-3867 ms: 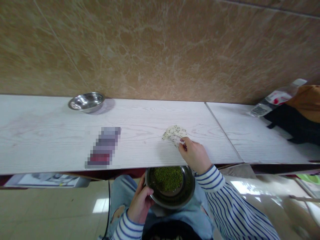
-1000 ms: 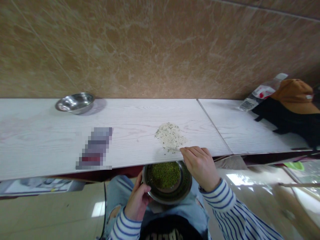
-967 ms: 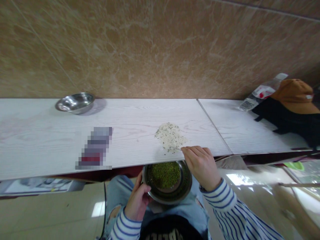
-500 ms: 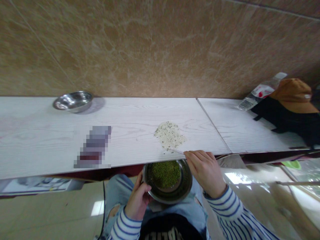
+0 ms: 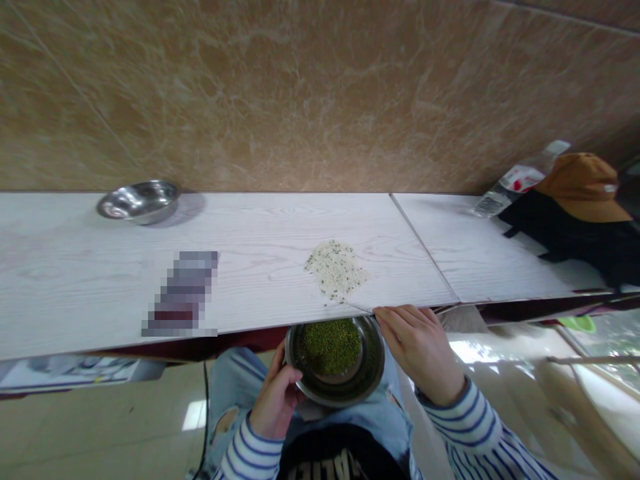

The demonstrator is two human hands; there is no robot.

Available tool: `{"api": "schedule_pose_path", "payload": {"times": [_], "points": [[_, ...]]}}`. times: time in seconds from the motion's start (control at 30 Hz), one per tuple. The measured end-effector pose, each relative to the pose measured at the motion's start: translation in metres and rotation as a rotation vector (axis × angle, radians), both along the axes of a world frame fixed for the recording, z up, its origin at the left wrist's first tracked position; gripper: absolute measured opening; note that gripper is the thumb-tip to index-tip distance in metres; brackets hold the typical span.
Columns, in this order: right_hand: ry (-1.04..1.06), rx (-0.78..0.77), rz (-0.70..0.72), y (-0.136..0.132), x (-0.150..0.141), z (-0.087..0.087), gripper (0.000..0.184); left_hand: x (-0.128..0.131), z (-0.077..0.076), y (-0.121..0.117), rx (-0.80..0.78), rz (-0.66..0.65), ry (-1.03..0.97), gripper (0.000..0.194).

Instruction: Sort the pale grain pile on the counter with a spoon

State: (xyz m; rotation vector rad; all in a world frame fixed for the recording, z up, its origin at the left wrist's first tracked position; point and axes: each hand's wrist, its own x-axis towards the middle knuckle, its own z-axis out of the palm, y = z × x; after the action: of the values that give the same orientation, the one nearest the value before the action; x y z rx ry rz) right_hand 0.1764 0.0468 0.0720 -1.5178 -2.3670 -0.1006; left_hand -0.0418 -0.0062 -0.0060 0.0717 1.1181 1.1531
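Note:
My left hand (image 5: 277, 393) grips the left rim of a steel bowl (image 5: 373, 383), thumb over the edge, above my lap just below the table edge. Inside lie many green mung beans (image 5: 333, 347). My right hand (image 5: 420, 347) is closed on slim metal tweezers (image 5: 361, 309), at the table's front edge by the bowl's right rim. Their tips point left, close to the front of a pile of white rice grains mixed with green beans (image 5: 337, 270). Whether the tips hold a bean is too small to tell.
Another steel bowl (image 5: 140, 203) stands at the back left against the tiled wall. A pixelated flat object (image 5: 183, 293) lies at the left on the white table (image 5: 260, 267). At the right are a plastic bottle (image 5: 517, 180), a brown cap (image 5: 583, 187) and black cloth (image 5: 560, 230).
My right hand has moved slightly right and down with the tweezers, their tips drawing away from the pile toward the table edge. The left hand and bowl have stayed put. The view has shifted slightly.

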Motion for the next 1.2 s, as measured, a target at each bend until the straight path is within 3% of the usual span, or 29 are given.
{"api": "schedule_pose_path", "payload": {"times": [0.57,0.87,1.2], "points": [[-0.040,-0.023,0.005,-0.001,-0.003,0.003,0.019,0.000,-0.003,0.002,-0.002,-0.005,0.012,0.075],[-0.043,0.009,-0.032,0.020,-0.007,-0.001,0.019,-0.001,0.000,0.002,-0.014,0.017,0.016,0.075],[-0.007,-0.012,0.015,0.007,-0.008,0.001,0.021,-0.003,-0.003,0.002,-0.010,-0.007,0.014,0.078]]}}
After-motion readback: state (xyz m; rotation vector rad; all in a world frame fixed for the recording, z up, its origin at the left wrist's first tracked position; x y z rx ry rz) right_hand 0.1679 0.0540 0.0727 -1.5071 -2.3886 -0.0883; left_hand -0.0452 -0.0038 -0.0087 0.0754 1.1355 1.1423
